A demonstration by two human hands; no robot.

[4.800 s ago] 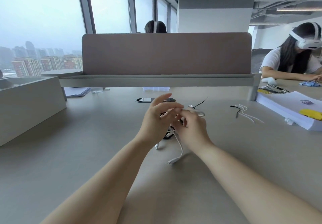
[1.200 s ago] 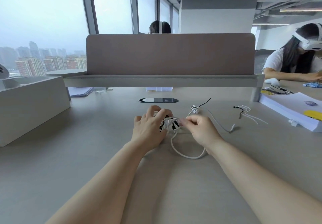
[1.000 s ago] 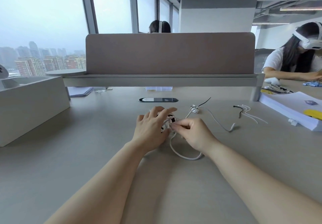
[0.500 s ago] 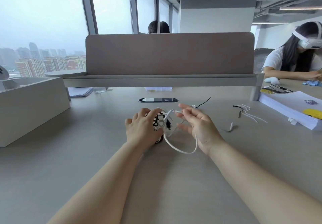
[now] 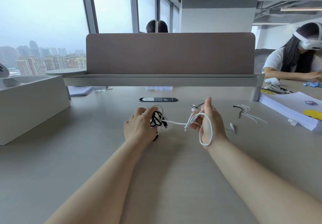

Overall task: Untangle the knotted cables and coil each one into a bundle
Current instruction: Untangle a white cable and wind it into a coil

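Both grip: my left hand (image 5: 138, 128) clutches the tangle (image 5: 156, 119), my right hand (image 5: 208, 123) pinches white cable (image 5: 176, 123) loops. Its taut strand runs leftward to the tangle, parallel to the desk's (image 5: 104, 154) near edge.

Beige-grey table (image 5: 174, 164); mauve-brown divider (image 5: 170, 53); white cable (image 5: 176, 123); black cable (image 5: 155, 119); white paper stack (image 5: 285, 109), yellow patch (image 5: 313, 113).

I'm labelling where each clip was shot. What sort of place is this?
Most likely a high-rise open-plan office: a long shared desk with a divider screen, tall windows over city towers, another person working alongside.
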